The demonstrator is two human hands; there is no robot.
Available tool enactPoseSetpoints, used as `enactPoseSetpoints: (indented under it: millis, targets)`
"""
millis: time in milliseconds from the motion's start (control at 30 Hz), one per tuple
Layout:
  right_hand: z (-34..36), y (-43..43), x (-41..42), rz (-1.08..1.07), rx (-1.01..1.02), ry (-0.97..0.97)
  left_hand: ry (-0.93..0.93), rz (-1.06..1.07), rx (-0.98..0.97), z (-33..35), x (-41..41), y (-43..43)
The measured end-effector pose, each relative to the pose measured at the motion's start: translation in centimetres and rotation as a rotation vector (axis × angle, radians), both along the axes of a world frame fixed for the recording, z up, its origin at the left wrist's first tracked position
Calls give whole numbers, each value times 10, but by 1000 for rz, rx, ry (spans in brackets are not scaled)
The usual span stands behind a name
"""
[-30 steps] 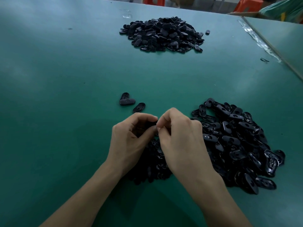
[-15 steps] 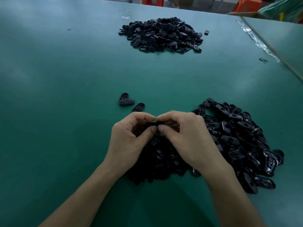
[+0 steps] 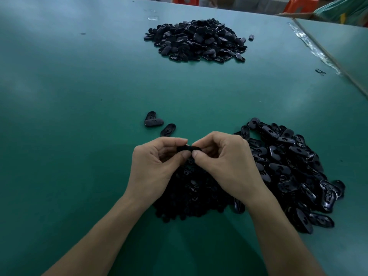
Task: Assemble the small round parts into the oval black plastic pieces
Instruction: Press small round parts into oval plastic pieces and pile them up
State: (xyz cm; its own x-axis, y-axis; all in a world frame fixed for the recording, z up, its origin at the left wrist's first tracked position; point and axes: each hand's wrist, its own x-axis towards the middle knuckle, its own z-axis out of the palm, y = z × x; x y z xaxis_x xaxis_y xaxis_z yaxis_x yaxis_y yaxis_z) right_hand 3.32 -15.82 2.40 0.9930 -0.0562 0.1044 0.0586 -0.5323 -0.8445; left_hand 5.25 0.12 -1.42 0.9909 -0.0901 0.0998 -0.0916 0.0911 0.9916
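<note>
Right hand (image 3: 229,164) has swung outward; with the left hand (image 3: 153,168), its fingers pinch one oval piece (image 3: 186,149).

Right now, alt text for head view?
Left hand and right hand pinch one black oval piece over a green table. Small round parts are heaped beneath them; oval pieces lie in a near pile at right and a far pile.

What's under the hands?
A dark heap of small round parts on the table. The left hand and right hand cover its sides, so its extent is hidden. Both pinch one oval piece.
</note>
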Motion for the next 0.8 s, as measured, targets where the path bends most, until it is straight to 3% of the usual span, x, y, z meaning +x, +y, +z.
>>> enactPoseSetpoints:
  millis: [633,700,800]
  targets:
    - [6,-7,0,58,89,5,-11,29,-47,-1,0,1]
    - [4,-7,1,18,62,5,-12,58,-117,-1,3,2]
    - [0,-20,4,-120,-210,6,95,131,-384,-1,11,7]
